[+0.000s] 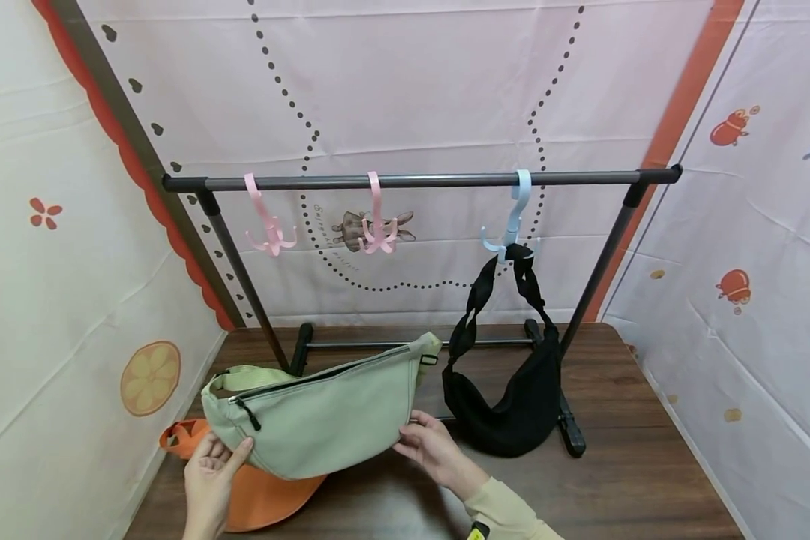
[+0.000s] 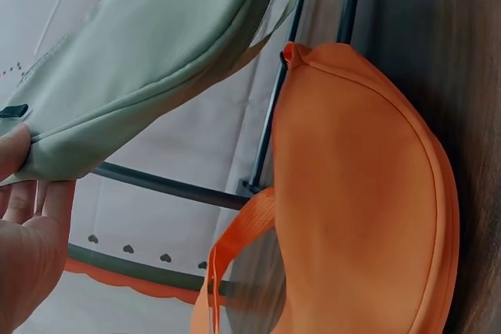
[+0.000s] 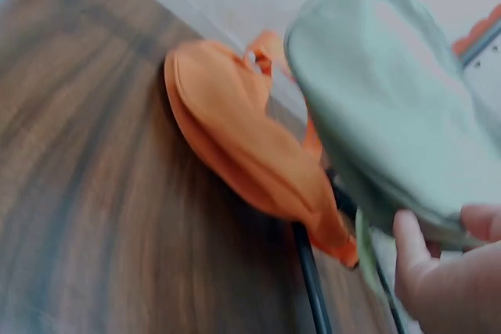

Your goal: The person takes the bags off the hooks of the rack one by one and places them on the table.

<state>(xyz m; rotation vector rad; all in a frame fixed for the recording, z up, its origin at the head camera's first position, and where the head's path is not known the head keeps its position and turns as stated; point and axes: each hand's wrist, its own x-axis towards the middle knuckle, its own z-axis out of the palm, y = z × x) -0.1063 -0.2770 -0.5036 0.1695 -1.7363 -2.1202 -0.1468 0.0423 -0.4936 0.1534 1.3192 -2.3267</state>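
Note:
A light green waist bag (image 1: 331, 420) with a dark zipper is held up above the table between both hands. At its lower left corner, my left hand (image 1: 213, 476) pinches the fabric between thumb and fingers; the left wrist view shows the same grip on the green bag (image 2: 149, 60). My right hand (image 1: 439, 454) pinches the bag's lower right edge, as the right wrist view also shows on the green bag (image 3: 383, 91). Partly hidden beneath lies an orange waist bag (image 1: 270, 499) on the table, seen whole-faced in the left wrist view.
A dark metal rack (image 1: 445, 181) stands on the wooden table (image 1: 634, 465). From its bar hang two pink hooks, the left pink hook (image 1: 268, 221) and the middle pink hook (image 1: 378, 225), plus a blue hook (image 1: 517, 210) carrying a black bag (image 1: 509, 412).

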